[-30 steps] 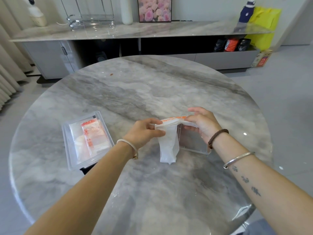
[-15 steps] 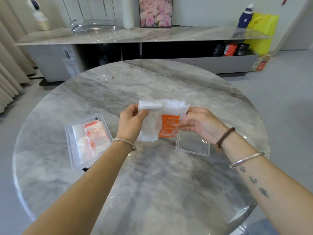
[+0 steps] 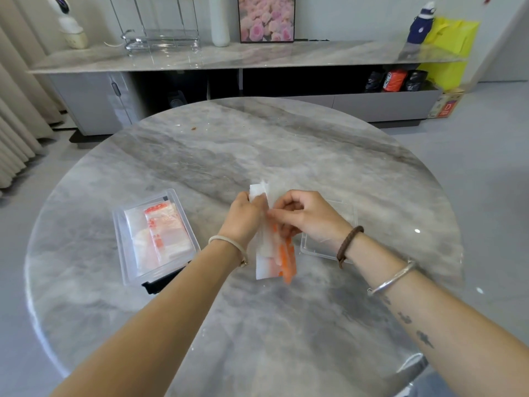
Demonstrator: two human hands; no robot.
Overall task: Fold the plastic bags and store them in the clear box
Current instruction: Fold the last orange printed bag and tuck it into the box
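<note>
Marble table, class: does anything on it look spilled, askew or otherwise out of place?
Two small things. A few reddish-brown crumbs lie on the far side of the table, away from the work. A dark object pokes out from under the near end of the clear box, so the box may not sit flat.

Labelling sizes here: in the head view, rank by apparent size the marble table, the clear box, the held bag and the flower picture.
1. marble table
2. clear box
3. held bag and flower picture: about alike; the picture is farther and cropped, so unranked.
</note>
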